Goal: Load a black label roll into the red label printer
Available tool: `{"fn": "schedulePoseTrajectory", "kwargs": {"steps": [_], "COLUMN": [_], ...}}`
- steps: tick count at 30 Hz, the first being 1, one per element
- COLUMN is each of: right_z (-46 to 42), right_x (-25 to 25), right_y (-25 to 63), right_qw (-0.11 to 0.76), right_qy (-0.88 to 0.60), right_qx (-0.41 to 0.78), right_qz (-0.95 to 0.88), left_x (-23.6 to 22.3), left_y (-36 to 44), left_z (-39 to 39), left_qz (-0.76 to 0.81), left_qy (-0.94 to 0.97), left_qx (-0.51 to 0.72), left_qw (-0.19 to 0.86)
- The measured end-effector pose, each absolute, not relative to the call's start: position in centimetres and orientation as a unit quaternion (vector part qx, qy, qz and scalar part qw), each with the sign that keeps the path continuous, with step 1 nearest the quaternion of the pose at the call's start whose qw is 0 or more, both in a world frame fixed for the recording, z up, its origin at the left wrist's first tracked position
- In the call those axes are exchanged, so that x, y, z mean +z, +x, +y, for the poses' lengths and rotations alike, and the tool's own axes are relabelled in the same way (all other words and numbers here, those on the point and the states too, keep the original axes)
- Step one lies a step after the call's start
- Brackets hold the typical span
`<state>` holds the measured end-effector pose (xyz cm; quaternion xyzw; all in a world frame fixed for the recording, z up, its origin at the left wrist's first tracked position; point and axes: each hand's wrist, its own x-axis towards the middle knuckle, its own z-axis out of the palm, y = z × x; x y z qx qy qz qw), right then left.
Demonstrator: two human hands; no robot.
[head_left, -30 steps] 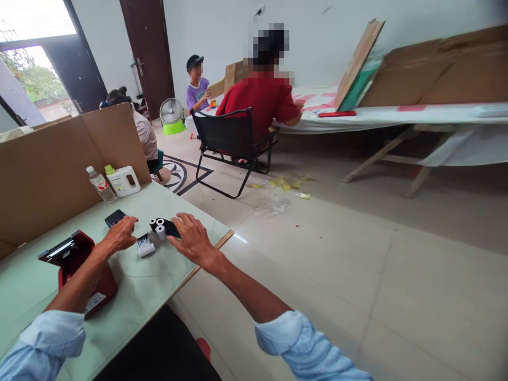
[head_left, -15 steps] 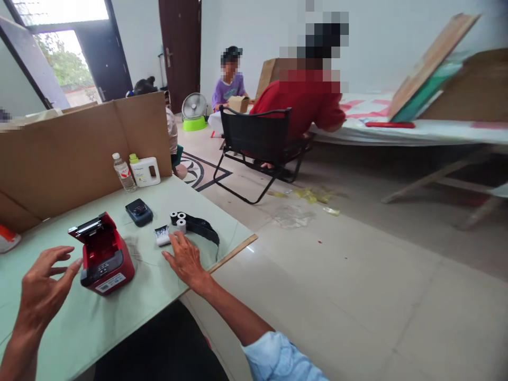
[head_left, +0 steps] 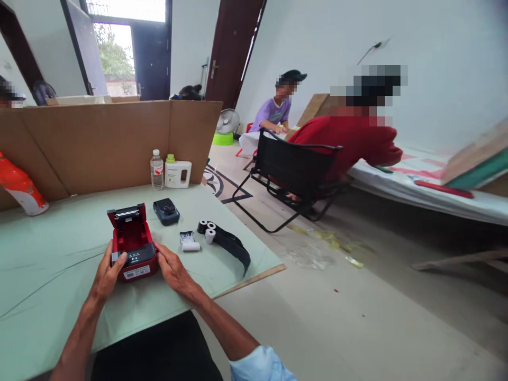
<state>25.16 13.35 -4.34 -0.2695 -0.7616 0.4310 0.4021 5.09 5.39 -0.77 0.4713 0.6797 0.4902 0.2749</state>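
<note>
A red and black label printer [head_left: 133, 248] stands on the table with its lid raised, and its red inside shows no roll. My left hand [head_left: 106, 272] grips its left side, thumb on the front top panel. Against the right side lies my right hand [head_left: 171, 267], its fingers partly hidden by the printer, so both hands hold it between them. To the right are a partly unwound paper roll [head_left: 190, 243], small white paper rolls [head_left: 210, 235] and a curved black strip [head_left: 234, 248]. Behind them sits a small dark blue device [head_left: 166, 211].
A cardboard panel [head_left: 115, 143] stands along the table's back. Before it are a water bottle [head_left: 157, 170], a white jug [head_left: 178, 173] and an orange bottle [head_left: 21, 185]. The table edge [head_left: 254, 278] drops off at right. A person in red sits on a black chair [head_left: 293, 174].
My left hand has come in from the left onto the printer. My right hand has left the paper rolls and closed on the printer's right side. The view has turned left.
</note>
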Motion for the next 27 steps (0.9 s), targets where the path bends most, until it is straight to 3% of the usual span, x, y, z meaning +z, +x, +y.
{"fn": "schedulePoseTrajectory", "kwargs": {"steps": [4, 14, 22, 27], "right_z": [12.4, 12.2, 12.9, 12.7], "right_x": [-3.4, -4.4, -4.2, -3.3], "right_y": [24.6, 23.5, 23.8, 23.5], "right_qw": [0.402, 0.382, 0.439, 0.428], "right_qy": [-0.294, -0.276, -0.247, -0.203], "right_qx": [0.456, 0.461, 0.439, 0.359], "right_qz": [-0.738, -0.752, -0.744, -0.804], "left_x": [-0.9, -1.3, 0.9, 1.5], "left_y": [5.5, 4.3, 1.8, 0.9], "left_z": [4.7, 2.7, 1.3, 1.4], "left_qz": [0.681, 0.695, 0.673, 0.67], "left_qy": [0.421, 0.403, 0.535, 0.576], "left_qx": [0.507, 0.51, 0.444, 0.399], "left_qw": [0.32, 0.307, 0.254, 0.246]}}
